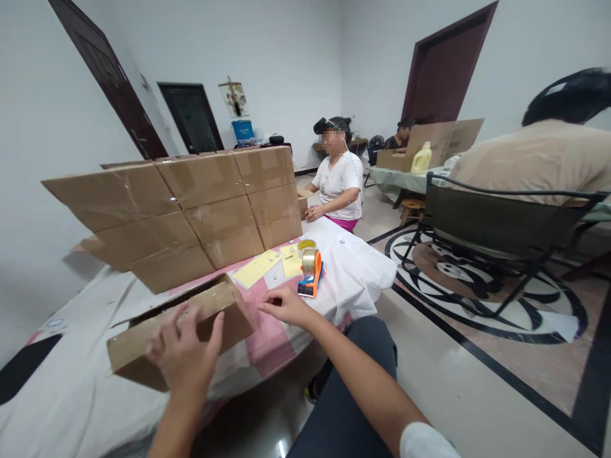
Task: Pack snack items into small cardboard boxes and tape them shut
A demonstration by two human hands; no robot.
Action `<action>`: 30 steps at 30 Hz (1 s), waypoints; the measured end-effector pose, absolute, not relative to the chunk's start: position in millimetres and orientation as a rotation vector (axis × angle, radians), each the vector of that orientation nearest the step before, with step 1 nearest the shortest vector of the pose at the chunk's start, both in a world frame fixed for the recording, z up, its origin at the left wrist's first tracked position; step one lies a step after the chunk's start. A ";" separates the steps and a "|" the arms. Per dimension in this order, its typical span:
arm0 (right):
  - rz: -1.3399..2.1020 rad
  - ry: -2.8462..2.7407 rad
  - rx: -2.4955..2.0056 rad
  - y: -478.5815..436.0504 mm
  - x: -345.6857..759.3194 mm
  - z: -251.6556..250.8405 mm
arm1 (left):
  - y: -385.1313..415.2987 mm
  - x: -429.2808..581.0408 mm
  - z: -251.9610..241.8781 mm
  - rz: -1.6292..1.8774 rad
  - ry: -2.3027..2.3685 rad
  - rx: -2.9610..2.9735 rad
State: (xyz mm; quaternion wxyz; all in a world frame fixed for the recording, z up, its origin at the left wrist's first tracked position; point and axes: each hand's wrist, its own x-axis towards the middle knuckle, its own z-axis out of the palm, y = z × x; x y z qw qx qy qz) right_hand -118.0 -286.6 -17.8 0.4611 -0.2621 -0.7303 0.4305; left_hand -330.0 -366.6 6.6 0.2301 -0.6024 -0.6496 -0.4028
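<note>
A cardboard box lies at the near edge of the cloth-covered table, with a dark gap along its top. My left hand is over its near side, thumb and fingers spread; whether the fingertips press on the cardboard is hard to tell. Just right of the box, my right hand has thumb and forefinger pinched together. Anything between those fingertips is too small to make out. Beyond that hand stands an orange and blue tape dispenser carrying a roll of clear tape.
Stacked cardboard boxes form a wall across the table's far side. Yellow sheets and a yellowish tape roll lie before them. A person in a white shirt sits beyond. On the right is a dark chair with another person.
</note>
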 end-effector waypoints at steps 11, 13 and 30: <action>1.162 -1.641 -0.590 -282.5 -116.7 -14.0 | -352.4 -379.1 21.0 -0.495 -1.814 -1.897; 1.239 -1.616 -0.549 -282.2 -118.7 -18.6 | -354.7 -378.5 14.7 -0.491 -1.812 -1.898; 1.289 -1.353 -0.516 -276.3 -120.2 15.2 | -348.5 -351.7 2.7 -0.625 -1.700 -1.922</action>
